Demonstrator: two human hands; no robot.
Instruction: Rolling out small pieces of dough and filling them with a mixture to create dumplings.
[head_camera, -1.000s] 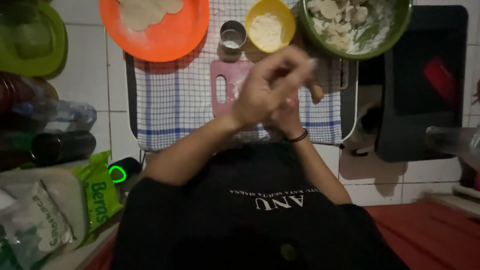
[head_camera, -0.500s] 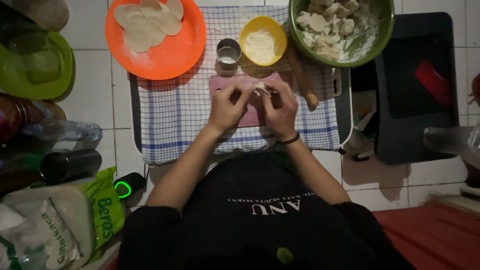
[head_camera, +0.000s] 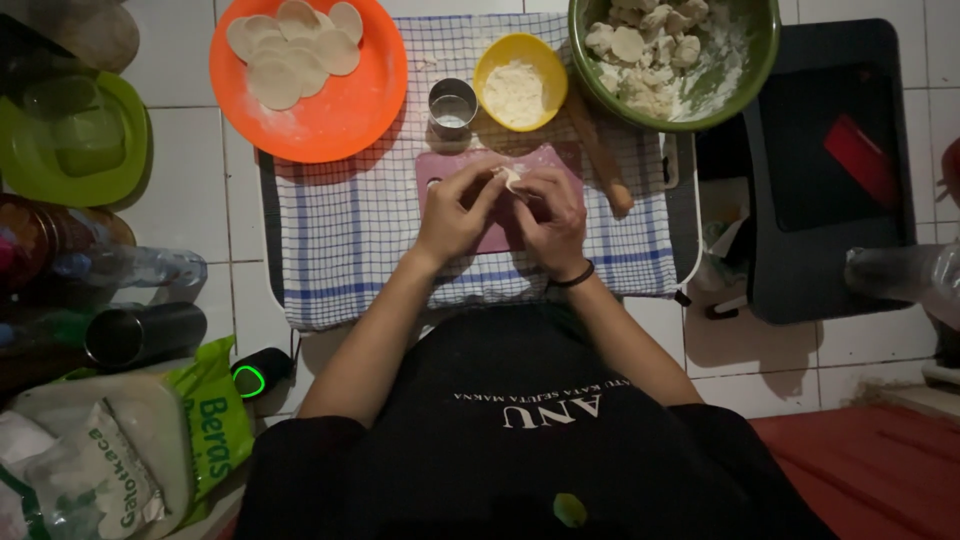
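1. A small piece of dough is held between the fingertips of the left hand and the right hand, both pinched narrowly around it, just above the pink cutting board
2. The board is laid on a blue-and-white checked cloth spread over the tiled floor
3. Work judged as done: several flat round dough discs are stacked on the orange plate, at the far left of the cloth
4. Work judged as left: many unshaped floured dough lumps are seen in the green bowl, so the batch appears to be well short of finished
5. Aids at hand: a yellow bowl of flour, a metal ring cutter beside it, and a wooden rolling pin lying untouched to the right of the board
6. The piece in hand is judged to be mid-shaping; whether it is being flattened or folded cannot be told
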